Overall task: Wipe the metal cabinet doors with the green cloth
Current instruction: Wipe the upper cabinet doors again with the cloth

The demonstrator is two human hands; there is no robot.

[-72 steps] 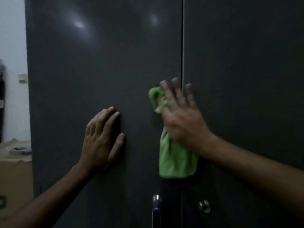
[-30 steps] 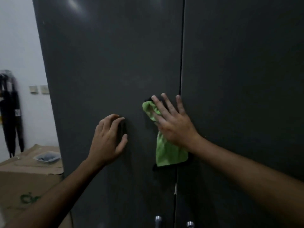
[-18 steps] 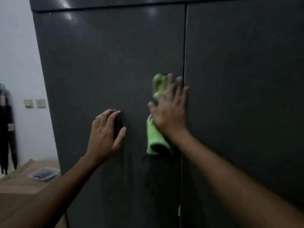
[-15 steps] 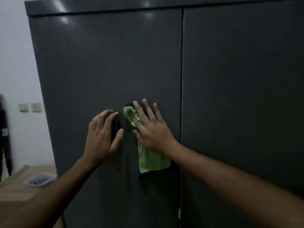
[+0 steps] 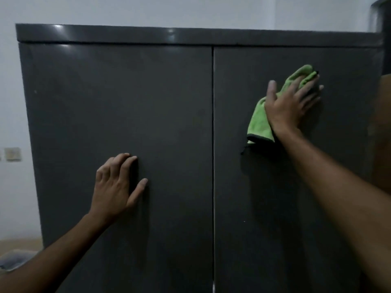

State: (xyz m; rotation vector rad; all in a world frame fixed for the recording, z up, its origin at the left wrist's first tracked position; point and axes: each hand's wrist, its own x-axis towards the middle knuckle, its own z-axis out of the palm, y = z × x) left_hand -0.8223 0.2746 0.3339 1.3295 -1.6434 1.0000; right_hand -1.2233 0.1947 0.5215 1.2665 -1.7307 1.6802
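Observation:
A dark grey metal cabinet fills the view, with a left door (image 5: 118,106) and a right door (image 5: 264,197) split by a vertical seam. My right hand (image 5: 289,106) presses the green cloth (image 5: 259,121) flat against the upper part of the right door, fingers spread and straight. The cloth's top pokes out above my fingers and its dark-edged lower end hangs below my palm. My left hand (image 5: 115,187) rests on the left door, fingers slightly bent, holding nothing.
The cabinet's top rim (image 5: 190,35) shows under a white wall. Wall switches (image 5: 12,153) sit at the left. A cardboard box (image 5: 19,244) with a small tray (image 5: 12,259) stands at the lower left. A brown surface (image 5: 383,127) borders the cabinet's right side.
My right hand has swept the cloth from the left door across the seam to the upper right door. The view has tilted up to show the cabinet's top. My left hand stays put.

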